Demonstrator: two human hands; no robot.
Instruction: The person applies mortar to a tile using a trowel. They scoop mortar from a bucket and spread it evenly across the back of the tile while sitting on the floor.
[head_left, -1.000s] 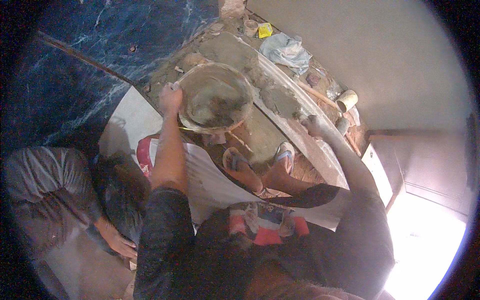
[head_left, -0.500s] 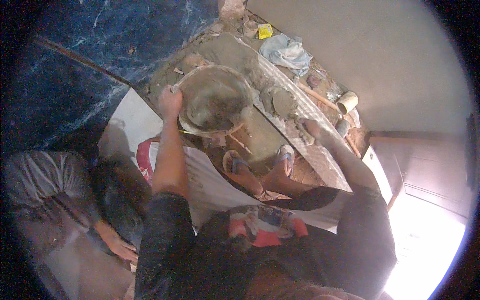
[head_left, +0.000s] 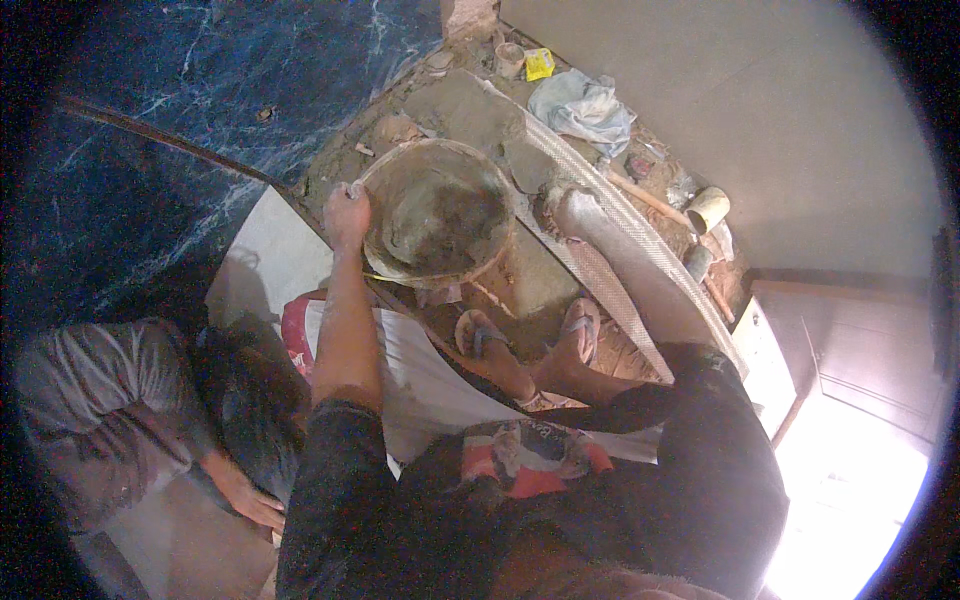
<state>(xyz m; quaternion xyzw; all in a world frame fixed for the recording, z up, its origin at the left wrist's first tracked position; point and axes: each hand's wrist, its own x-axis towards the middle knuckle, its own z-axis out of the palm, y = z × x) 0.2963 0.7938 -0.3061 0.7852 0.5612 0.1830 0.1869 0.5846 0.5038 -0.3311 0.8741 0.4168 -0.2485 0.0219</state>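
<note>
My left hand (head_left: 348, 210) grips the rim of a round basin (head_left: 438, 215) holding wet grey mortar; its fingers are closed on that rim. My right hand (head_left: 572, 210) is to the basin's right, down at mortar on a long, pale, textured curved strip (head_left: 660, 275); its fingertips are hidden. Behind the basin, more grey mortar (head_left: 440, 105) covers the ledge. My sandalled feet (head_left: 575, 330) are below the basin, beside a pale curved surface.
Dark blue marbled surface (head_left: 200, 80) at upper left; co-worker's hand (head_left: 255, 500) and grey sleeve at lower left. Crumpled cloth (head_left: 580, 105), cup (head_left: 508, 60), yellow packet (head_left: 539, 64), cream cylinder (head_left: 708, 210), wooden handle (head_left: 645, 195) along the plain wall (head_left: 820, 130). Bright opening (head_left: 845, 500) at lower right.
My right hand has moved up and left along the strip into the mortar. My left hand stays on the basin rim. The whole view has shifted slightly downward.
</note>
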